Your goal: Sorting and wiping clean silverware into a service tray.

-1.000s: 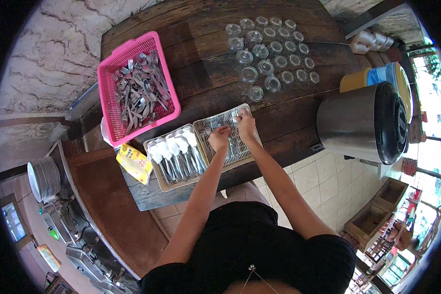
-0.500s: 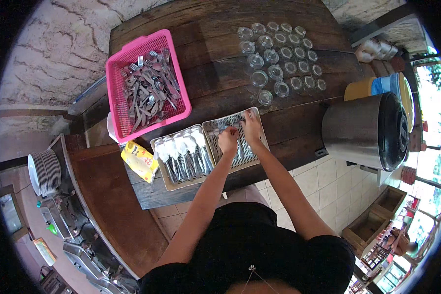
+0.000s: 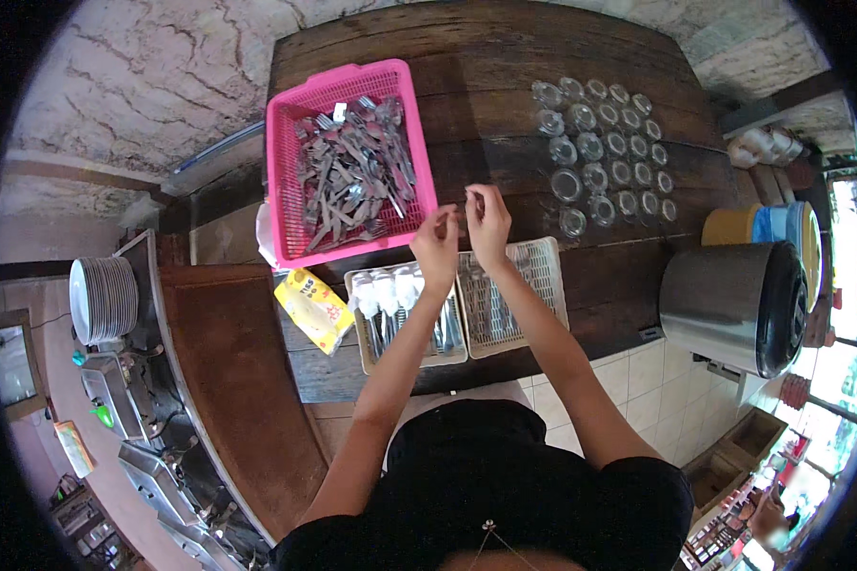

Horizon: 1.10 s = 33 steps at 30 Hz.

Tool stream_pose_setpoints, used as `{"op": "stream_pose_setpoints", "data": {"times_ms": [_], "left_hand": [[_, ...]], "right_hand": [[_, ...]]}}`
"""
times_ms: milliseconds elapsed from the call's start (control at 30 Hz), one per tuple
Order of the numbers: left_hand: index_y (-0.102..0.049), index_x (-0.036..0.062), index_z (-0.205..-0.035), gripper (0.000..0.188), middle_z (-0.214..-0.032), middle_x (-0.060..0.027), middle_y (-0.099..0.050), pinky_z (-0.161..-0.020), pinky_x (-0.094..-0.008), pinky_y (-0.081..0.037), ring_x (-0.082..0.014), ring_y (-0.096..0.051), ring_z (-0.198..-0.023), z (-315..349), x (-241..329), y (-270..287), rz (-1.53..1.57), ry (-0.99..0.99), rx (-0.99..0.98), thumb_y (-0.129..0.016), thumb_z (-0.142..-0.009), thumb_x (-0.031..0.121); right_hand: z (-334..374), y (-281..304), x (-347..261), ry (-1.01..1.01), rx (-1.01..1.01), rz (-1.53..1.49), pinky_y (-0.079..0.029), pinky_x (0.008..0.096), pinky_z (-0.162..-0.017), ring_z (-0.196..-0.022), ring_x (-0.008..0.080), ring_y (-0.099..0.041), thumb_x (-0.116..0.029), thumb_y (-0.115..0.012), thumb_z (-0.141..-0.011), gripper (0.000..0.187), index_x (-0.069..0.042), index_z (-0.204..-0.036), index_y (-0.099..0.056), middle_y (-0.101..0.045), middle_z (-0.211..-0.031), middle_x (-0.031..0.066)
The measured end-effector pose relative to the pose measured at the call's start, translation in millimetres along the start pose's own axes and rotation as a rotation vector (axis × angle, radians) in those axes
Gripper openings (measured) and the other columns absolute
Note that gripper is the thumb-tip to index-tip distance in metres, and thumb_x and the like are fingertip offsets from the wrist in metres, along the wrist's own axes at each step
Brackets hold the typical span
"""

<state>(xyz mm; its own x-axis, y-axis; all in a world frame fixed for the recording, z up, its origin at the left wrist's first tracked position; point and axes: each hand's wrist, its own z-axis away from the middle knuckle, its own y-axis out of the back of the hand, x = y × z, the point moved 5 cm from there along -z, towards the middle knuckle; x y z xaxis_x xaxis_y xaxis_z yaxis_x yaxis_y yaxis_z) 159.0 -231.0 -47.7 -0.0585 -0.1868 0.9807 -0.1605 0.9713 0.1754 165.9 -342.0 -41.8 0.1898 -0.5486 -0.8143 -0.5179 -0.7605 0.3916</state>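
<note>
My left hand (image 3: 436,249) and my right hand (image 3: 488,224) are close together over the dark wooden table, both with fingers curled in. Anything pinched in them is too small to make out. Beside my left hand is the corner of a pink plastic basket (image 3: 275,181) heaped with loose metal cutlery (image 3: 352,171). Below my right wrist lies a cream lattice tray (image 3: 541,276) with some cutlery in its left part. My left forearm partly covers a second cream tray (image 3: 414,364), which holds cutlery bundles (image 3: 388,293) with white-wrapped ends. A yellow tissue packet (image 3: 314,312) lies beside it.
Rows of small clear glasses (image 3: 619,147) stand at the far right of the table. A large steel container (image 3: 719,295) with a black lid is at the right. Stacked white plates (image 3: 109,300) and metal sinks (image 3: 124,395) are at the left.
Both hands have left the right cream tray and moved away from me and leftward, toward the pink basket's corner. The whole view has shifted, so the table's things appear farther right.
</note>
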Motion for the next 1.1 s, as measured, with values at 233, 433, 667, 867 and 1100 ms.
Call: {"op": "stream_pose_setpoints", "data": {"times_ms": [233,433,667,867,1100], "left_hand": [[-0.052,-0.0008,-0.092,0.017,-0.076,-0.0072,-0.058,-0.054,-0.021,-0.043,-0.0108,-0.055,-0.06,-85.6,-57.4,52.2,0.344,0.2,0.122,-0.043,-0.081,0.008],[-0.051,-0.0016,-0.094,0.018,-0.082,-0.0088,-0.057,-0.055,-0.0205,-0.044,-0.0119,-0.055,-0.063,-116.1,-91.4,70.3,0.411,0.314,0.147,-0.041,-0.082,0.008],[-0.05,0.0011,-0.097,0.02,-0.087,-0.0078,-0.056,-0.059,-0.0213,-0.042,-0.0122,-0.055,-0.068,-126.1,-111.6,68.2,0.405,0.381,0.14,-0.044,-0.083,0.015],[-0.051,-0.0033,-0.1,0.024,-0.084,-0.0098,-0.058,-0.064,-0.0215,-0.042,-0.0096,-0.054,-0.074,-136.8,-137.7,66.1,0.314,0.256,0.153,-0.045,-0.081,0.01],[-0.048,-0.0024,-0.107,0.034,-0.078,-0.0073,-0.059,-0.054,-0.0187,-0.041,-0.0063,-0.052,-0.063,-124.3,-136.6,79.2,0.328,0.414,0.138,-0.054,-0.075,0.008]], "right_hand": [[-58.6,-119.5,-17.6,0.031,-0.196,0.076,-0.043,0.0377,-0.061,-0.073,0.0325,-0.053,-0.01,-0.046,-0.079,0.023,0.001,-0.098,-0.044,-0.052,-0.083,0.0177],[-81.4,-186.7,21.9,-0.161,-0.36,0.562,-0.047,0.0366,-0.058,-0.07,0.031,-0.057,-0.006,-0.041,-0.074,0.018,0.004,-0.089,-0.044,-0.052,-0.081,0.0203],[-71.5,-206.8,34.7,-0.032,-0.389,0.787,-0.048,0.0327,-0.047,-0.057,0.0256,-0.059,-0.007,-0.045,-0.073,0.013,0.001,-0.082,-0.048,-0.056,-0.063,0.013],[-60.2,-203.1,12.3,0.024,-0.506,0.538,-0.047,0.0343,-0.048,-0.058,0.028,-0.058,-0.007,-0.044,-0.075,0.011,0.0,-0.083,-0.045,-0.056,-0.061,0.0152],[-29.7,-193.1,-13.2,0.136,-0.637,0.427,-0.045,0.0408,-0.055,-0.066,0.033,-0.055,-0.006,-0.049,-0.068,0.024,-0.002,-0.091,-0.042,-0.052,-0.082,0.0152]]}}
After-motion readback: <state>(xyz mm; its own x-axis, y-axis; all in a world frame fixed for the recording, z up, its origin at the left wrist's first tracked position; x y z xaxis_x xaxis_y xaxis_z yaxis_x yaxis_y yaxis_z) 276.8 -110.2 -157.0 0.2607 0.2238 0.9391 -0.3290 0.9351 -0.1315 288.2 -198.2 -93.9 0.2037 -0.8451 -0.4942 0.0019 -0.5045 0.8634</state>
